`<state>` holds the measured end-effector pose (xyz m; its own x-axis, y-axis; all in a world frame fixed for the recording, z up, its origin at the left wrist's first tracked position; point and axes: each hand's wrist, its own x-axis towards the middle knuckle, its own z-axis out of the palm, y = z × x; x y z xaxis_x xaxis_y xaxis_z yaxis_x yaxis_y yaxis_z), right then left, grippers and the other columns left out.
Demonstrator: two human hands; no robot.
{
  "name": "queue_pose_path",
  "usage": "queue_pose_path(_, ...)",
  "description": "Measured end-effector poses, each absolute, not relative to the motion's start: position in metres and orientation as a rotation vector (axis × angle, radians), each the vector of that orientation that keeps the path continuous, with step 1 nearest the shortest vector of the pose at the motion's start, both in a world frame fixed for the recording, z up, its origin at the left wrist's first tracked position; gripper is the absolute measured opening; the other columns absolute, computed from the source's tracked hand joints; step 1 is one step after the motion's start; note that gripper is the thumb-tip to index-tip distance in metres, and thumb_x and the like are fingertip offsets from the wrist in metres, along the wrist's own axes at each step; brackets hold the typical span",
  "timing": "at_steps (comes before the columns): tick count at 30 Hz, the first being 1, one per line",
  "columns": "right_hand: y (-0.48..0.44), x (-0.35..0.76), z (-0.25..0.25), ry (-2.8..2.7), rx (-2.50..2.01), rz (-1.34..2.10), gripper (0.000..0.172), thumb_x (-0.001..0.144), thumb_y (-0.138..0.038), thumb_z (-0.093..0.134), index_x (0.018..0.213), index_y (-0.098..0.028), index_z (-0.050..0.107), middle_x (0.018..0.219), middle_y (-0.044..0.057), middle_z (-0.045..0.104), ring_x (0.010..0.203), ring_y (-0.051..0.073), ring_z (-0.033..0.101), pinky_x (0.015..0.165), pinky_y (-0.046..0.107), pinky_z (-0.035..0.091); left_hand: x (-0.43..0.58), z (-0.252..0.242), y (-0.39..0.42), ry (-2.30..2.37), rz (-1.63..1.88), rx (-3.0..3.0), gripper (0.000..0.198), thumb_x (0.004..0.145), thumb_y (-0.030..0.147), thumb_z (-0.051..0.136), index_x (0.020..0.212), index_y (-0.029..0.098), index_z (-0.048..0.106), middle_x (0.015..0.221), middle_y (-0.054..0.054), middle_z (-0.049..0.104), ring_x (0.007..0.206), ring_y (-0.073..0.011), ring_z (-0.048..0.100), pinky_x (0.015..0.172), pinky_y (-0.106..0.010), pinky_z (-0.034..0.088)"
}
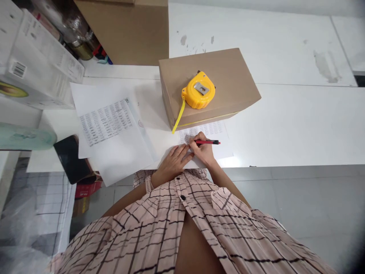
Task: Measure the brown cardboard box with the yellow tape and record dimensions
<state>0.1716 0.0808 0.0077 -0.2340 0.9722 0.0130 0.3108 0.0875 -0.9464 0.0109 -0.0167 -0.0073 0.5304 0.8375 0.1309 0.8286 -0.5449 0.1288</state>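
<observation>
My right hand [203, 149] grips a red pen [207, 142] with its tip on a printed sheet [209, 131] at the table's near edge. Beside it, my left hand [173, 161] lies flat on the same paper, fingers stretched out and touching the right hand. Just behind the sheet stands a brown cardboard box [228, 82]. A yellow tape measure [199, 90] rests on top of the box, and its yellow tape hangs down the box's front side.
Printed paper sheets [107, 121] lie to the left on the white table [299, 121]. A black phone [71, 158] overhangs the table's left edge. A white carton [37, 64], a larger brown box [128, 28] and a pale green bottle [25, 136] stand at the left and back.
</observation>
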Motion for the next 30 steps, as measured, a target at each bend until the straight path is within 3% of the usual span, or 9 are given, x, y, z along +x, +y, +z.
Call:
queue_pose_path(11, 0.0818, 0.1717, 0.0040, -1.703, -1.304, 1.130, 0.024, 0.086, -0.033, 0.062, 0.073, -0.025, 0.044, 0.060, -0.006, 0.048, 0.058, 0.013, 0.046, 0.060, 0.029, 0.038, 0.0117, -0.0139, -0.0163, 1.506, 0.314, 2.764, 0.049, 0.105, 0.043, 0.051, 0.147, 0.018, 0.055, 0.153, -0.019, 0.056, 0.146, -0.0331, 0.048, 0.121, -0.051, 0.037)
queue_pose_path(30, 0.0826, 0.1727, 0.0052, -1.688, -1.277, 1.126, 0.023, 0.085, -0.028, 0.062, 0.073, -0.025, 0.042, 0.062, -0.006, 0.046, 0.059, 0.012, 0.045, 0.060, 0.029, 0.038, 0.0112, -0.0105, -0.0163, 1.501, 0.321, 2.769, 0.051, 0.101, 0.036, 0.059, 0.147, 0.017, 0.055, 0.158, -0.019, 0.051, 0.147, -0.0339, 0.047, 0.121, -0.052, 0.036)
